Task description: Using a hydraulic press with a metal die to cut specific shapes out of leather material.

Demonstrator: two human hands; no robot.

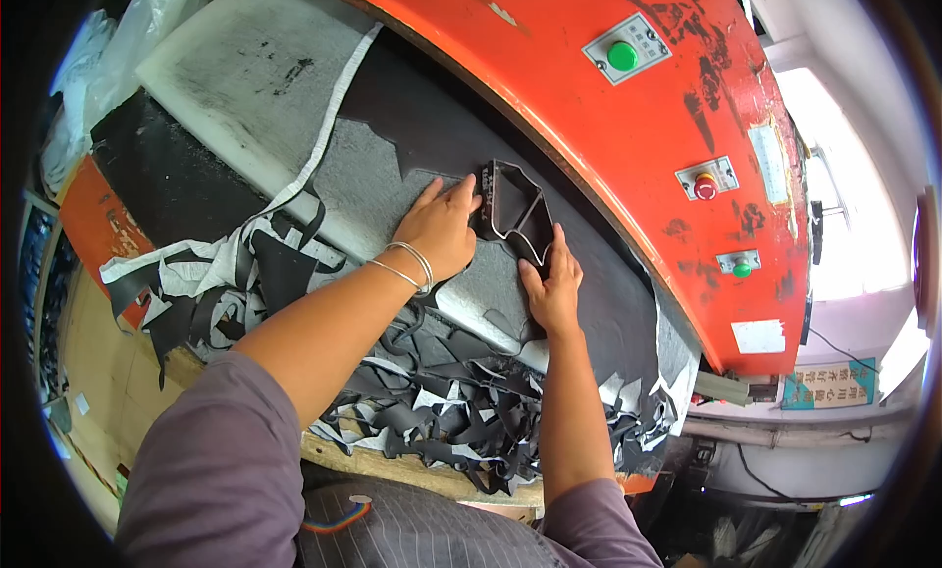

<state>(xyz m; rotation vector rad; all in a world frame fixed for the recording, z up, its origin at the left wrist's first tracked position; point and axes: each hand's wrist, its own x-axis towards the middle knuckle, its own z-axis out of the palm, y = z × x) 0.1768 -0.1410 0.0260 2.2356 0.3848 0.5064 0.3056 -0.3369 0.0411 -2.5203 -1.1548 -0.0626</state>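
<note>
A black metal cutting die (492, 203) with a bright edge and a crossbar inside stands on a dark brown leather sheet (613, 293). My left hand (440, 230), with two thin bangles at the wrist, lies with its fingers stretched out, the fingertips against the die's left wall. The near right end of the die sits between the thumb and fingers of my right hand (555, 285). Left of the die, cut-out gaps in the leather show the worn grey cutting bed (365, 190) beneath.
An orange press head (608, 107) spans the far side, bearing green buttons (622, 56) and a red knob (705, 185). Black and grey leather scraps (442, 411) pile along the near edge. A strip of offcut (329, 127) trails across the bed to the left.
</note>
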